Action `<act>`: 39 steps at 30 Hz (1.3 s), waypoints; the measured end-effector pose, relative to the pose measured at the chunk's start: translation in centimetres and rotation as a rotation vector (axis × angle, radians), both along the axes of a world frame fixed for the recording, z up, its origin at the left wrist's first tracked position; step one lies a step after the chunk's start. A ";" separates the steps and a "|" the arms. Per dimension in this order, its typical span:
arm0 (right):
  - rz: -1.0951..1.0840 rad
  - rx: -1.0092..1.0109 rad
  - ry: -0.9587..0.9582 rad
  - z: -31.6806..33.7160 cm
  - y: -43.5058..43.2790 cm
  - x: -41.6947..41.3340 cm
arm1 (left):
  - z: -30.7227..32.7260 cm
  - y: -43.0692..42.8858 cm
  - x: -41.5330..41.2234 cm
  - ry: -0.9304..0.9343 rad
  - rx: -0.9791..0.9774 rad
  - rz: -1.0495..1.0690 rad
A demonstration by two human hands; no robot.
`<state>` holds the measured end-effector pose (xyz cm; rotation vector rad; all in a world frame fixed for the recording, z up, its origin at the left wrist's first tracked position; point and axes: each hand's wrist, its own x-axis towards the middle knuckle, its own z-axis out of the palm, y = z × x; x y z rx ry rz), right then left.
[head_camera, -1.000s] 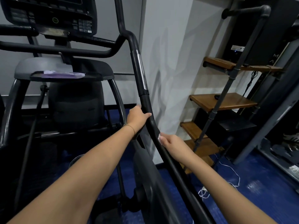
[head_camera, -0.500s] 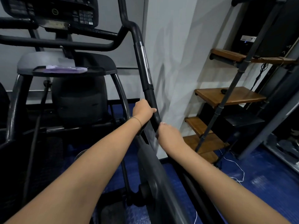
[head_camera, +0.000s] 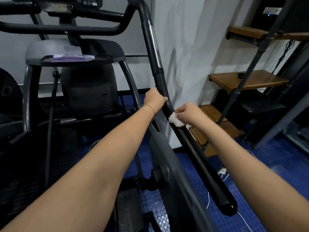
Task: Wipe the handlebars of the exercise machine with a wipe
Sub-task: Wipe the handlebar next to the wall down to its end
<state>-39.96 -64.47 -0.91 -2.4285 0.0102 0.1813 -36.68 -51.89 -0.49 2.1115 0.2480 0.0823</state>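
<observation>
A long black handlebar [head_camera: 197, 153] of the exercise machine slopes from the top centre down to a rounded end at the lower right. My left hand [head_camera: 154, 99] grips the bar just below its collar. A little lower on the bar, my right hand [head_camera: 189, 113] pinches a crumpled white wipe [head_camera: 175, 120] against the bar's right side. Part of the wipe is hidden under my fingers.
The machine's console [head_camera: 83, 0], crossbars and a grey tray holding a purple packet [head_camera: 71, 57] stand at the upper left. A white wall [head_camera: 184, 47] runs close to the right of the bar. Wooden steps on a black pipe frame [head_camera: 247, 81] rise at the right. White cord lies on the blue floor [head_camera: 267, 164].
My right hand slid up the bar toward my left hand, then came back down and turned outward, so the wipe now shows. My left hand kept its grip. The view dropped lower.
</observation>
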 end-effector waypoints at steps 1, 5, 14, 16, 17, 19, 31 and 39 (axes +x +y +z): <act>-0.024 0.130 0.020 -0.1 -0.9 -0.2 | -0.4 -0.2 -0.5 0.019 -0.019 -0.007; -0.052 0.330 0.172 -0.9 -2.3 -1.7 | -1.7 -0.8 -1.5 0.040 -0.055 -0.011; 0.069 0.297 0.266 -1.3 -2.8 -1.2 | -1.6 -1.6 -0.9 0.084 -0.070 0.047; 0.156 0.419 0.440 -1.3 -4.5 -2.1 | -1.6 -1.6 -0.6 0.091 -0.087 0.051; 0.185 0.447 0.503 -1.3 -5.2 -2.2 | -1.6 -1.6 -0.4 0.095 -0.087 0.055; 0.173 0.497 0.540 -1.7 -5.4 -1.7 | -1.6 -1.7 -0.2 0.107 -0.087 0.059; 0.079 0.125 0.128 -0.7 -4.4 -4.3 | -2.1 -1.5 0.2 0.091 -0.169 0.067; 0.143 -0.130 -0.175 -0.4 -3.4 -5.6 | -1.8 -1.5 -0.4 0.107 -0.147 0.042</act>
